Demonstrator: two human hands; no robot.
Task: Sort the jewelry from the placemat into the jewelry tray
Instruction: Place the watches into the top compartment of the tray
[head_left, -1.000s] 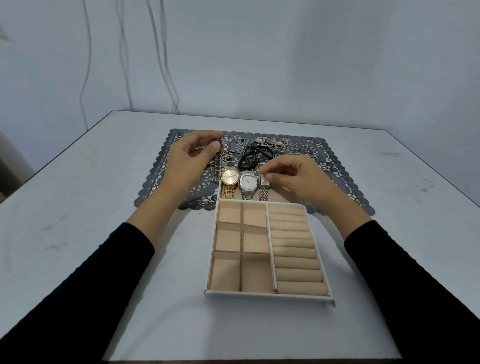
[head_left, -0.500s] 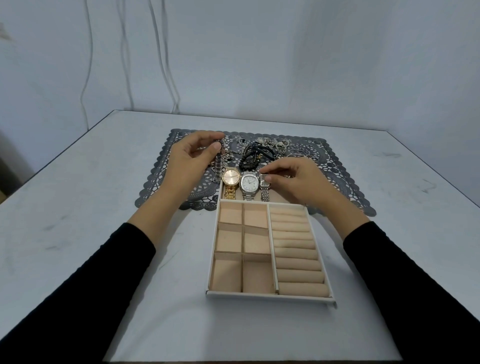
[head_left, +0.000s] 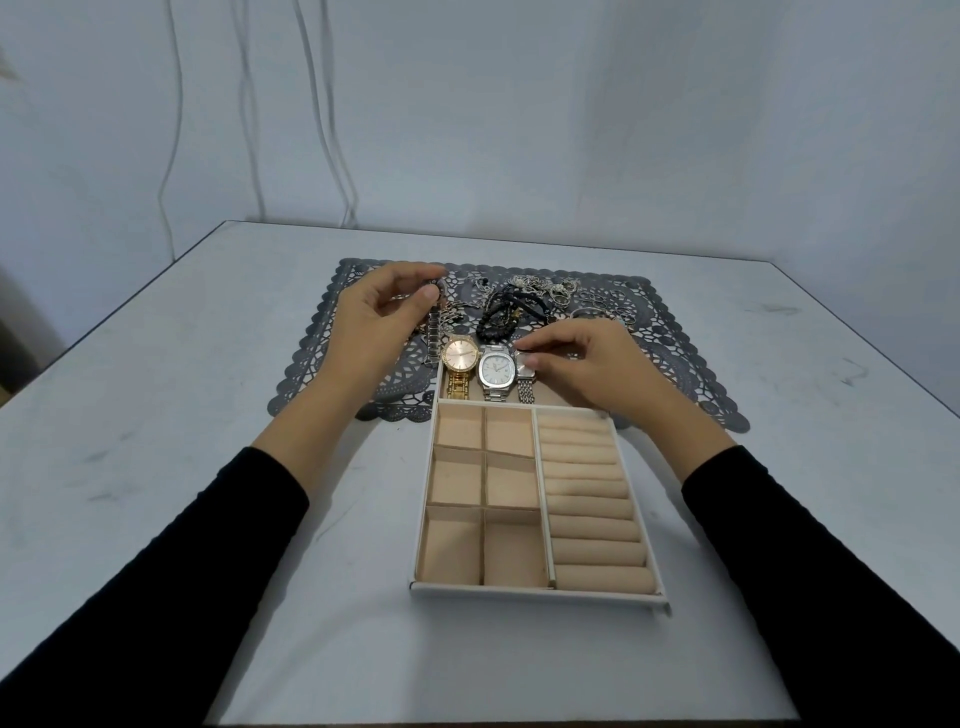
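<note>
While the right fingertips (head_left: 529, 354) are pinching the case of the small silver watch (head_left: 525, 378), they are sitting a touch lower than a second ago. I am reading that as the right hand (head_left: 587, 370) settling the watch into place rather than lifting it. The watch is lying in the long compartment along the far edge of the jewelry tray (head_left: 535, 593), just right of the square silver watch (head_left: 496, 369) and the gold watch (head_left: 460, 355), the three side by side.

The left fingers (head_left: 428, 294) are keeping thumb and forefinger pinched on the top of a dark link bracelet (head_left: 435, 332). It is hanging over the left half of the placemat (head_left: 332, 364), near the tray's far left corner. The left hand (head_left: 374, 322) is hardly shifting between pictures, and I judge its piece is going in next.

Farther out, a black bead bracelet (head_left: 496, 323), tangled silver chains (head_left: 545, 285) and some rings (head_left: 597, 307) are waiting along the placemat's far edge. None of the tray's square cells (head_left: 457, 483) or ring rolls (head_left: 587, 509) is carrying a piece yet, so most of the sorting is remaining.
</note>
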